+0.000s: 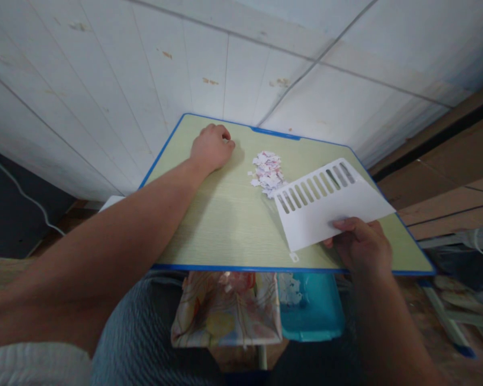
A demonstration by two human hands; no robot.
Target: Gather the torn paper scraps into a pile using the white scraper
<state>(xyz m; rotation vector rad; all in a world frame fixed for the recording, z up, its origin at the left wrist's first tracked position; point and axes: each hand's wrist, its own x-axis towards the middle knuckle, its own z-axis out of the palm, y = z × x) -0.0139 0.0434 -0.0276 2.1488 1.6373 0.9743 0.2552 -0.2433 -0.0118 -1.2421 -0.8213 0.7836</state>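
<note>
Over the back left of the small table (213, 230) is my left hand (212, 146), its fingers curled inward. Whatever those fingers might hold is hidden. My right hand (364, 244) pinches a white card (326, 206) by its near edge, thumb on top. A row of several long rounded slots is cut along the card's far side. Just past the card's left corner lies a loose pile of small white and pinkish paper pieces (268, 172), to the right of my left hand. One small white cut-out piece (293, 257) rests by the table's front edge.
Below the front edge, a patterned open container (225, 321) holds reddish stuff, and a teal plastic bin (312, 321) beside it holds white scraps. A white panelled wall (209, 59) with a cable stands behind the table. Cardboard boxes (459, 171) are at the right.
</note>
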